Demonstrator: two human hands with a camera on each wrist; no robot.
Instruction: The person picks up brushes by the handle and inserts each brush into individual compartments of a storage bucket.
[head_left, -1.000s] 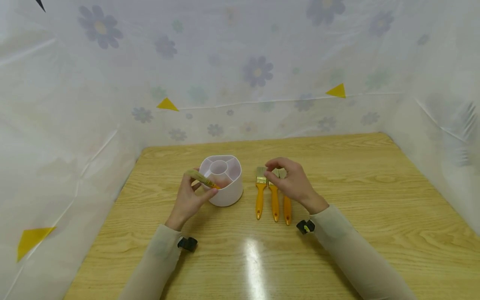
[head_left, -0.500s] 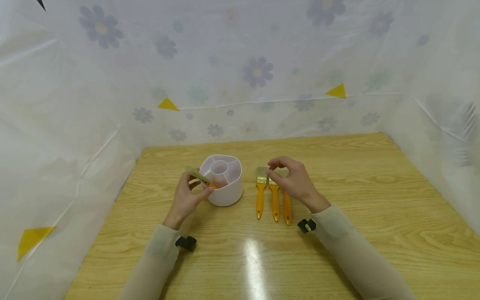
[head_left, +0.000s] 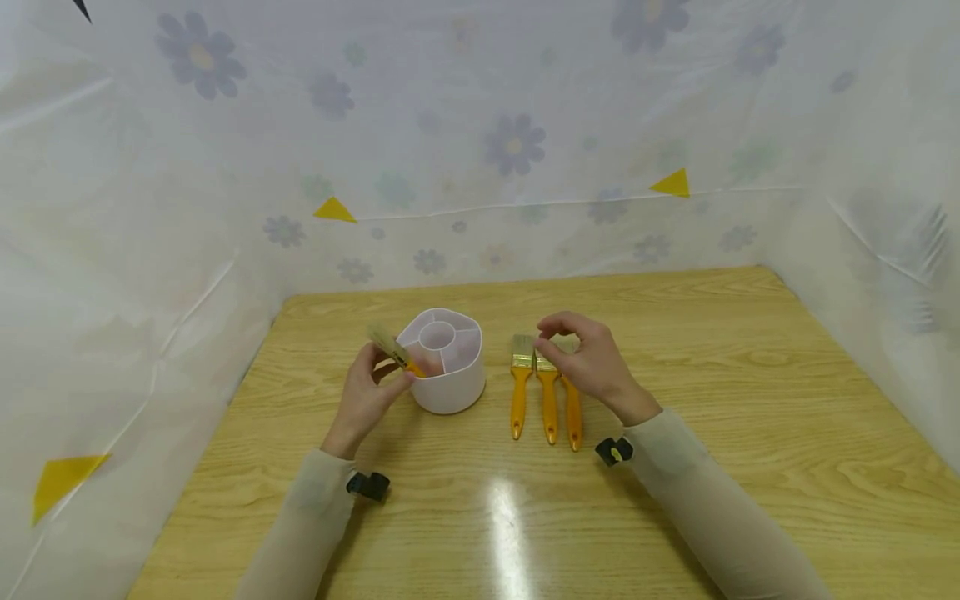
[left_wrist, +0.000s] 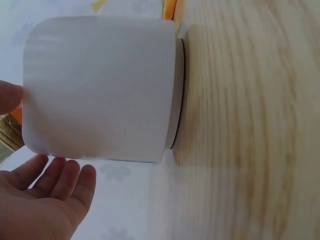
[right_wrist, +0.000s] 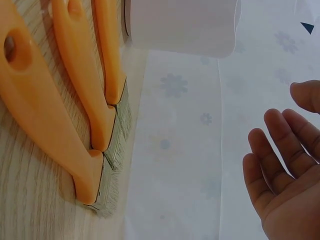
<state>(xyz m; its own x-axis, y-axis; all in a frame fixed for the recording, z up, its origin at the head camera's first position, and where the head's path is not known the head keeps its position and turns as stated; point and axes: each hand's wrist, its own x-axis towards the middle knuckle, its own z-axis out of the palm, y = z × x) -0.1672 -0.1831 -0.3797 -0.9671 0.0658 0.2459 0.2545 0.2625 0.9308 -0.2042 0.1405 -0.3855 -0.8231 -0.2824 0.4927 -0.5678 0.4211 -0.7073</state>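
Observation:
In the head view my left hand (head_left: 365,397) holds a paintbrush (head_left: 387,342) between thumb and fingers at the near left rim of a white divided organizer (head_left: 450,390). Its pale bristles point up and left, and its orange handle goes down inside the rim. The left wrist view shows the organizer's wall (left_wrist: 100,90), with my fingertips (left_wrist: 86,175) close under it and part of the brush's metal band (left_wrist: 10,132). My right hand (head_left: 592,362) hovers, loosely curled and holding nothing, over the bristle ends of three flat paintbrushes (head_left: 519,400).
The three orange-handled paintbrushes lie side by side on the wooden table (head_left: 712,375), right of the organizer. A white flowered sheet (head_left: 450,167) hangs behind the table and along its sides. Yellow triangles (head_left: 335,210) mark the sheet.
My left hand has shifted slightly left, and the paintbrush's bristle end has swung up and left, standing steeper. The right hand has barely moved; the three brushes lie as before.

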